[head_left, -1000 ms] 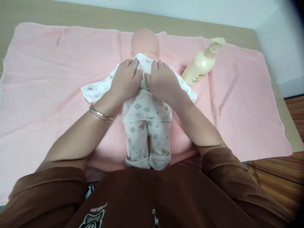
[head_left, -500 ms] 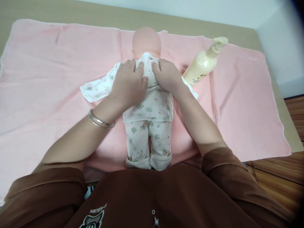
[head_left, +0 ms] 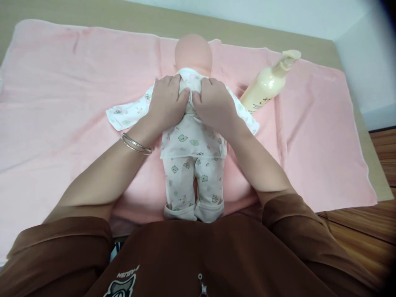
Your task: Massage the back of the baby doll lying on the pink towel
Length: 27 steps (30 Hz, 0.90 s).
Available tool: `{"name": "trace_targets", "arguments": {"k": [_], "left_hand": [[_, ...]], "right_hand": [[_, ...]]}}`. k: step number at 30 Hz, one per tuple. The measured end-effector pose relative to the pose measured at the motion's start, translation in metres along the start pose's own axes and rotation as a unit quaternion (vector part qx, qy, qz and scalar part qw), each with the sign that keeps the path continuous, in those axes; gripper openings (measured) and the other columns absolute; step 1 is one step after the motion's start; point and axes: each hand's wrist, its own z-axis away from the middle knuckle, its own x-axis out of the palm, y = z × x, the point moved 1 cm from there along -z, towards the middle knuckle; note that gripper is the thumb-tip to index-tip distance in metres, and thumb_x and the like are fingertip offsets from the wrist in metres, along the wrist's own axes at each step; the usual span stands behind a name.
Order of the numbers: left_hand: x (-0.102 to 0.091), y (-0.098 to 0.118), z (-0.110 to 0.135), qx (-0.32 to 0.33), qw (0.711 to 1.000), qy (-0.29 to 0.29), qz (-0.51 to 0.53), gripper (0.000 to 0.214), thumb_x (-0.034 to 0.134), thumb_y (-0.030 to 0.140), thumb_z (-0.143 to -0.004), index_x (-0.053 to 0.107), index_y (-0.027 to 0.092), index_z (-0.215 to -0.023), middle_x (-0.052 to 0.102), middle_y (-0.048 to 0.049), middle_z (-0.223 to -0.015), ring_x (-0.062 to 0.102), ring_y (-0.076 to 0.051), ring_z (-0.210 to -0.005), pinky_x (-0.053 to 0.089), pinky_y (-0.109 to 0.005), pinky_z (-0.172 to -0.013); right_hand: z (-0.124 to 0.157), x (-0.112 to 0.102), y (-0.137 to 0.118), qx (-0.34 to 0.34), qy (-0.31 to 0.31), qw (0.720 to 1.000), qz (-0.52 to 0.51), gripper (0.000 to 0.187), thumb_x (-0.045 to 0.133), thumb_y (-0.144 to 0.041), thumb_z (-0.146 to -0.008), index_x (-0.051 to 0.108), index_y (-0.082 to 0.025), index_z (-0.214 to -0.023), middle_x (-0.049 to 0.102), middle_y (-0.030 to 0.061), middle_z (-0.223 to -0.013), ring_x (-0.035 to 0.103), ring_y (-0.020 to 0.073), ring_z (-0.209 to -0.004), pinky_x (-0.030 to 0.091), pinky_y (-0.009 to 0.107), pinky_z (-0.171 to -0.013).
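Observation:
A baby doll (head_left: 193,142) lies face down, its bald head pointing away from me. It wears a white printed top and matching trousers with turned-up cuffs. My left hand (head_left: 168,99) rests on the left of its upper back, fingers toward the shoulder and thumb pointing at the spine. On the right of the upper back lies my right hand (head_left: 215,101), palm down, its thumb close to the other one. Both hands are open and press on the cloth, which is creased between the thumbs. The palms are hidden.
Under the doll a pink blanket (head_left: 77,82) covers most of the wooden table (head_left: 256,37). Right of the doll, a cream pump bottle (head_left: 267,84) stands by its sleeve. A white wall (head_left: 309,16) rises behind, and brown wooden flooring (head_left: 365,222) shows at lower right.
My left thumb has moved up the back toward the right one, and my right hand has slid slightly down. The doll's collar lies flatter. The view has shifted slightly.

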Motion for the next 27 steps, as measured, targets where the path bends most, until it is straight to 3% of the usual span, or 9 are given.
{"name": "trace_targets", "arguments": {"k": [3,7,12,16,18,21,23,27], "left_hand": [[0.001,0.002,0.002,-0.039,0.999,0.011,-0.017,0.056,0.046,0.065,-0.095,0.062,0.026,-0.132,0.066,-0.015,-0.125,0.046,-0.044,-0.134,0.025,-0.061,-0.12],[0.002,0.0,0.001,-0.077,0.994,0.023,0.07,0.057,0.058,0.079,-0.084,0.066,0.035,-0.12,0.068,-0.0082,-0.116,0.031,-0.043,-0.143,0.013,-0.058,-0.125],[0.005,0.0,0.002,-0.092,0.982,0.055,0.154,0.05,0.071,0.074,-0.077,0.068,0.036,-0.109,0.069,-0.0078,-0.113,0.021,-0.045,-0.149,0.004,-0.053,-0.125],[0.005,0.006,0.008,-0.093,0.98,0.074,0.162,0.039,0.07,0.068,-0.08,0.067,0.036,-0.102,0.07,-0.0058,-0.115,0.03,-0.043,-0.143,0.008,-0.051,-0.124],[0.005,0.008,0.012,-0.087,0.979,0.093,0.16,0.034,0.066,0.064,-0.084,0.067,0.036,-0.103,0.07,-0.0046,-0.116,0.035,-0.041,-0.139,0.01,-0.051,-0.123],[0.006,0.008,0.018,-0.074,0.978,0.107,0.163,0.029,0.062,0.059,-0.087,0.066,0.037,-0.105,0.069,-0.0037,-0.119,0.037,-0.039,-0.136,0.012,-0.051,-0.123],[0.006,0.007,0.02,-0.065,0.978,0.116,0.159,0.026,0.061,0.057,-0.089,0.066,0.037,-0.104,0.068,-0.0034,-0.121,0.039,-0.038,-0.133,0.012,-0.052,-0.123],[0.007,0.007,0.021,-0.064,0.978,0.14,0.142,0.023,0.061,0.051,-0.09,0.067,0.036,-0.106,0.067,-0.0036,-0.125,0.044,-0.037,-0.13,0.014,-0.053,-0.123]], "right_hand": [[-0.014,0.001,0.013,0.047,-0.022,0.998,-0.02,0.051,0.033,-0.045,-0.11,0.066,-0.01,-0.126,0.071,0.0208,-0.125,0.066,0.0366,-0.12,0.054,0.052,-0.109],[-0.021,0.005,0.02,0.048,-0.023,0.998,-0.037,0.052,0.036,-0.051,-0.111,0.063,-0.01,-0.129,0.07,0.0181,-0.129,0.065,0.0336,-0.123,0.052,0.05,-0.112],[-0.023,0.014,0.019,0.067,-0.001,0.998,-0.02,0.046,0.043,-0.047,-0.111,0.062,-0.011,-0.13,0.068,0.0161,-0.129,0.064,0.0372,-0.129,0.05,0.055,-0.115],[-0.014,0.001,0.012,0.077,-0.004,0.996,-0.04,0.045,0.043,-0.044,-0.109,0.063,-0.012,-0.134,0.068,0.0164,-0.135,0.063,0.0358,-0.131,0.052,0.052,-0.117],[-0.004,-0.012,0.003,0.046,-0.001,0.998,-0.052,0.044,0.044,-0.036,-0.106,0.059,-0.017,-0.143,0.064,0.0134,-0.149,0.058,0.031,-0.142,0.05,0.045,-0.123],[0.01,-0.024,-0.011,0.016,0.048,0.998,-0.03,0.053,0.041,-0.029,-0.104,0.049,-0.024,-0.156,0.042,0.0027,-0.174,0.037,0.019,-0.164,0.036,0.035,-0.137],[0.014,-0.022,-0.018,0.027,0.064,0.998,0.001,0.057,0.039,-0.027,-0.104,0.045,-0.023,-0.161,0.03,0.0019,-0.181,0.025,0.0216,-0.171,0.031,0.043,-0.14],[0.012,-0.008,-0.02,0.03,0.0,1.0,0.005,0.064,0.041,-0.029,-0.106,0.037,-0.012,-0.168,0.026,0.0154,-0.181,0.026,0.0419,-0.169,0.032,0.066,-0.135]]}}
